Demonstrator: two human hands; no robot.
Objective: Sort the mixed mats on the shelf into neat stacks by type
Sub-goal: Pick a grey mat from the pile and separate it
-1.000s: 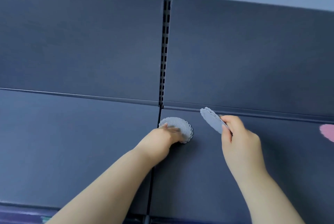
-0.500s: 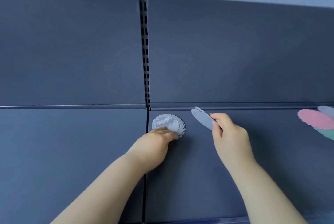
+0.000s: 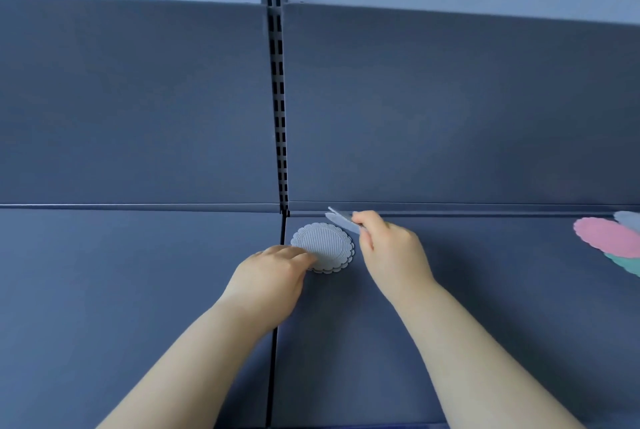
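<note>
- Fingers (image 3: 300, 256) of the left hand (image 3: 273, 271) lie loosely on the grey mat stack (image 3: 327, 243), just right of the slotted post (image 3: 278, 99).
- The right hand (image 3: 391, 250) pinches a tilted grey mat (image 3: 341, 221) above that stack.
- A pink mat (image 3: 609, 236) and a teal mat (image 3: 627, 264) overlap on the shelf (image 3: 485, 307), far right of the post.

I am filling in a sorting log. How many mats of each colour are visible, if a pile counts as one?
Grey: 3 (pile, held mat in right hand, edge mat)
Pink mat: 1
Teal mat: 1
Total: 5
</note>
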